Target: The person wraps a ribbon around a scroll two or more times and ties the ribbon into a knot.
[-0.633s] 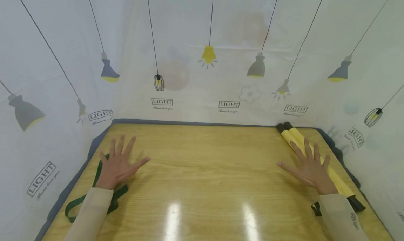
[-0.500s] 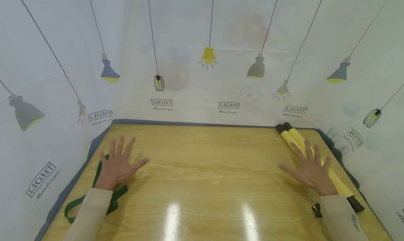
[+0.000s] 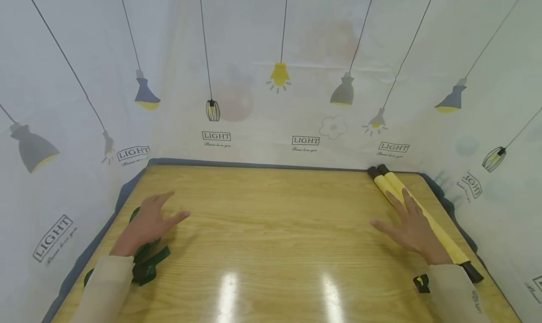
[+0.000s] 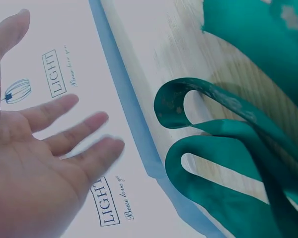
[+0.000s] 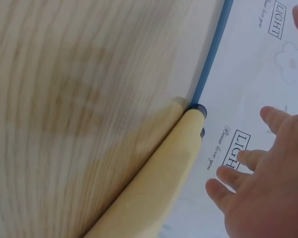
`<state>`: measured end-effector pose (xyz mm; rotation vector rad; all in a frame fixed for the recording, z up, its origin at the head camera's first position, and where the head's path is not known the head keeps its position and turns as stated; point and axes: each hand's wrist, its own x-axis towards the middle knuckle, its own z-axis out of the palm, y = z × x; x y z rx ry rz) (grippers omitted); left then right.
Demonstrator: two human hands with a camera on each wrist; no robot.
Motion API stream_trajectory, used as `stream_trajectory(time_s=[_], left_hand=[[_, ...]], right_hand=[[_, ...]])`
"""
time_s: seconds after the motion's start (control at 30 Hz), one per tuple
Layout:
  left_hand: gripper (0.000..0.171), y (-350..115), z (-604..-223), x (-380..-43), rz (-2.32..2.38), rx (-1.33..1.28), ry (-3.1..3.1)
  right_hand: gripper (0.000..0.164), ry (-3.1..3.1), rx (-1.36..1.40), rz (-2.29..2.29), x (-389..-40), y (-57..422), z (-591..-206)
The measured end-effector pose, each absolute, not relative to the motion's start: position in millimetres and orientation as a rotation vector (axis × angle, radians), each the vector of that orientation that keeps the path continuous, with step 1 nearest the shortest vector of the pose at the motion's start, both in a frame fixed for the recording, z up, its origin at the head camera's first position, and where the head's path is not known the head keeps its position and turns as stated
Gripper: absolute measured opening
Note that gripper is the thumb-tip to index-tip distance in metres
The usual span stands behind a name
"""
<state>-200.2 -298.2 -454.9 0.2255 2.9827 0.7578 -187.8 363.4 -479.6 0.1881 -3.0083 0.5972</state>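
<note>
My left hand (image 3: 146, 226) is held over the left side of the wooden table, its fingers spread and touching nothing. Under it and beside its wrist lies a looped green strap (image 3: 146, 269), partly hidden by the hand and sleeve; the left wrist view shows the folded loops of green strap (image 4: 223, 151) apart from the fingers. My right hand (image 3: 415, 231), fingers loosely extended, overlaps two yellow tubes with black ends (image 3: 450, 245) in the head view. In the right wrist view the fingers are clear of the yellow tube (image 5: 154, 183).
The wooden table (image 3: 271, 219) is edged by a blue border (image 3: 254, 164). White sheeting (image 3: 254, 31) printed with lamps stands around the back and sides. A small black strap end (image 3: 422, 283) lies near the right sleeve.
My left hand has turned and shifted leftward, its spread fingers drawing together. My right hand's fingers have tilted and relaxed a little. The green strap looks more bunched beneath the left wrist.
</note>
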Motion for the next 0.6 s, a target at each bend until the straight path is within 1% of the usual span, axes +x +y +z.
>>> stream_trajectory(time_s=[0.1, 0.27, 0.4, 0.6], left_hand=[[0.096, -298, -452, -194, 0.83, 0.257, 2.944], [0.08, -298, -449, -182, 0.884, 0.359, 2.917], [0.068, -299, -449, -175, 0.855, 0.371, 2.881], [0.064, -301, -455, -169, 0.744, 0.31, 2.794]], right_hand=[[0.104, -3.029, 0.206, 0.713, -188, 357, -478], [0.103, -3.005, 0.284, 0.837, -186, 346, -478], [0.103, -2.937, 0.364, 0.915, -185, 339, -482], [0.101, -2.905, 0.41, 1.059, -181, 327, -485]])
